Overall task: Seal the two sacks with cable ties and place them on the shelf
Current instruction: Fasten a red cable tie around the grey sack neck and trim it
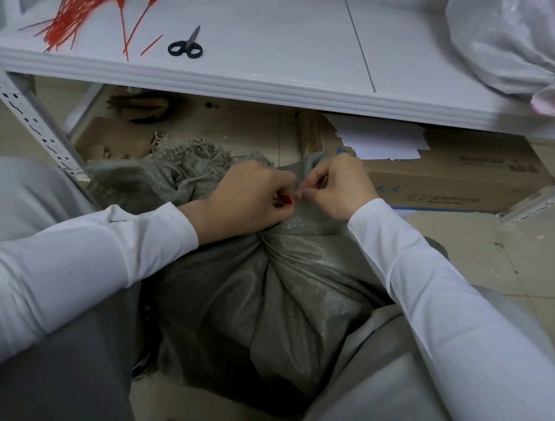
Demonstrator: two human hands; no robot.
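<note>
Both hands are bunched at the gathered neck of the grey sack (275,292), which sits on the floor between the person's knees. The left hand (252,200) is pinching a red cable tie (288,200), and the right hand (337,188) has its curled fingers pinching it from the other side. Up on the white shelf (259,63): spare red ties (69,17), scissors (186,45), a white plastic bag (506,23).

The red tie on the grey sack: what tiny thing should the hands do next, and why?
Probably pull the red cable tie snug. The left hand and right hand pinch close together at the bunched neck of the grey sack. Only a bit of red shows between their fingertips, so the tie looks about to be fastened, not yet visibly tight.
</note>
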